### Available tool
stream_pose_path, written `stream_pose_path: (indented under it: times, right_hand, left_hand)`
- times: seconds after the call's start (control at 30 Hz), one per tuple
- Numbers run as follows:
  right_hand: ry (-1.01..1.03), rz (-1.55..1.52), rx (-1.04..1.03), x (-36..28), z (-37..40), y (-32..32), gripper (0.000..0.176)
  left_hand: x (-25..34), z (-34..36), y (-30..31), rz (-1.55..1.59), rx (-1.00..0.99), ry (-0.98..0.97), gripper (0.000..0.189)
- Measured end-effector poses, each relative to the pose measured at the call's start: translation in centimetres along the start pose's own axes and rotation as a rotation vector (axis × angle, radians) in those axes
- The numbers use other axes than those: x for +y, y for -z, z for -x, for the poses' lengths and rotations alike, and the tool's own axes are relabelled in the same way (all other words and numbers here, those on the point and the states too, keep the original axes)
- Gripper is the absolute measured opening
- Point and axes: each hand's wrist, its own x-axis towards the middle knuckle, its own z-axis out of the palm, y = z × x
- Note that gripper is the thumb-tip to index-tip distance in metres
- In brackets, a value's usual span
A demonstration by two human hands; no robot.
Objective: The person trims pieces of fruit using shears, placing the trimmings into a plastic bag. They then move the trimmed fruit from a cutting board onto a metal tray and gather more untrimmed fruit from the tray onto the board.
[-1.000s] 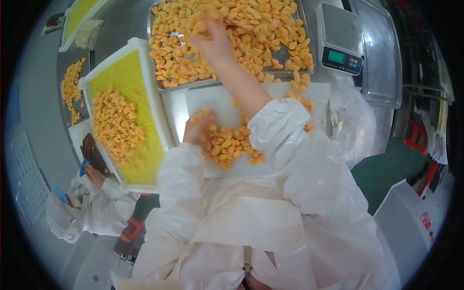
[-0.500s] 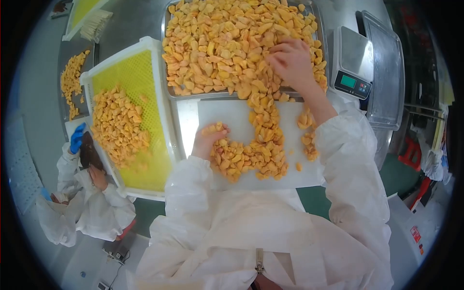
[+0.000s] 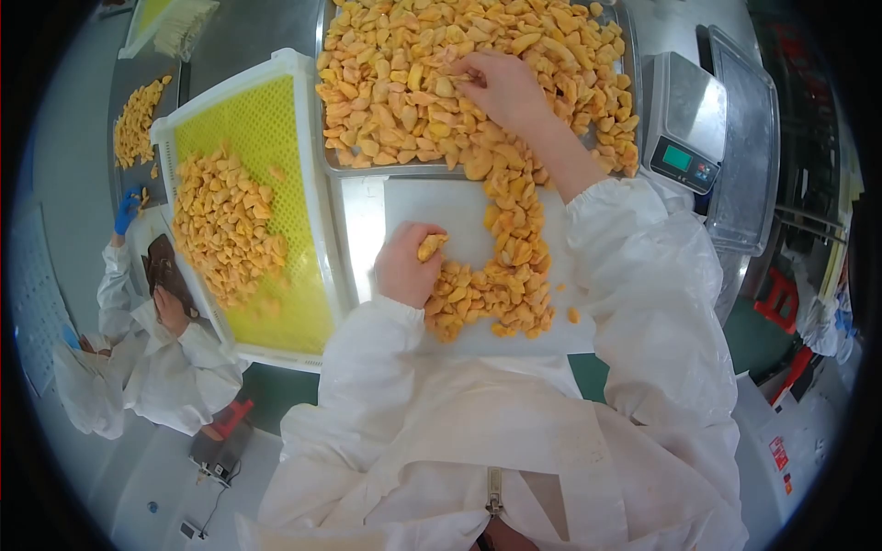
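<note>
Yellow-orange food pieces, of a kind I cannot make out, fill a metal tray [image 3: 404,172]. A band of the same pieces [image 3: 516,230] runs from the tray down onto a white board [image 3: 441,207] and bends left. My left hand [image 3: 407,264] is closed above the board's left part, with a yellow-orange piece [image 3: 430,246] between thumb and fingers. My right hand [image 3: 508,92] reaches over the tray's heap, its fingertips pinched together on a piece at the surface. A few loose crumbs [image 3: 573,315] lie right of the band.
Left stands a white-rimmed crate [image 3: 317,211] with a yellow mesh bottom and more pieces. A digital scale [image 3: 684,119] and a clear-looking tray [image 3: 746,138] stand at right. At far left a co-worker's blue-gloved hand [image 3: 128,211] is near a dark slab [image 3: 167,275].
My right hand has moved left across the heap. The left hand has turned, with a piece showing at its fingertips. My right sleeve has shifted left over the board's right side.
</note>
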Motion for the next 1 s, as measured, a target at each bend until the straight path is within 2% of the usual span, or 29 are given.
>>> stream_pose_path:
  times: [0.03, 0.13, 0.23, 0.3, 0.37, 0.43, 0.47, 0.53, 0.6, 0.7, 0.8, 1.0]
  right_hand:
    - [-0.015, 0.01, -0.001, 0.1, 0.1, 0.1, 0.019]
    - [-0.089, -0.187, 0.089, -0.5, 1.1, 0.5, 0.019]
    - [-0.176, -0.418, 0.05, -3.7, 3.8, 2.5, 0.017]
    - [-0.249, -0.575, -0.116, -6.6, 6.8, 2.2, 0.014]
    - [0.093, -0.536, -0.107, -7.4, 9.7, 0.0, 0.012]
    - [0.332, -0.352, -0.002, -7.5, 9.2, -0.2, 0.012]
    - [0.445, -0.262, 0.051, -7.5, 9.0, -0.4, 0.012]
    - [0.275, -0.117, 0.293, -5.6, 6.5, -1.0, 0.013]
    - [0.113, 0.027, 0.322, -3.4, 2.7, -0.5, 0.019]
    - [0.251, 0.175, 0.268, -1.6, -0.4, -0.7, 0.017]
    - [0.265, 0.252, 0.183, -0.9, -1.4, -1.5, 0.014]
    - [0.005, 0.123, 0.132, -0.2, -1.4, -2.2, 0.011]
  left_hand:
    - [-0.5, -0.1, -0.5, 0.027, -0.022, 0.017, 0.016]
    - [-2.3, -0.4, -1.0, 0.378, -0.146, 0.404, 0.019]
    - [-3.0, -1.3, 0.9, 1.258, -0.374, 0.666, 0.029]
    - [-1.1, -1.4, 1.3, 1.523, -0.259, 0.705, 0.035]
    - [-1.2, -1.5, 0.8, 1.73, -0.177, 0.681, 0.038]
    - [-2.7, -1.9, 0.2, 1.866, -0.125, 0.585, 0.038]
    - [-3.3, -1.6, 0.1, 1.804, -0.148, 0.57, 0.038]
    - [-2.9, -1.2, 0.6, 1.679, -0.198, 0.546, 0.037]
    - [-2.9, -0.8, 0.7, 1.613, -0.221, 0.588, 0.037]
    - [-2.2, -0.6, 1.2, 1.561, -0.236, 0.608, 0.037]
    - [-2.2, -0.6, 1.4, 1.583, -0.253, 0.598, 0.037]
    - [-2.5, -0.8, 1.6, 1.63, -0.237, 0.58, 0.038]
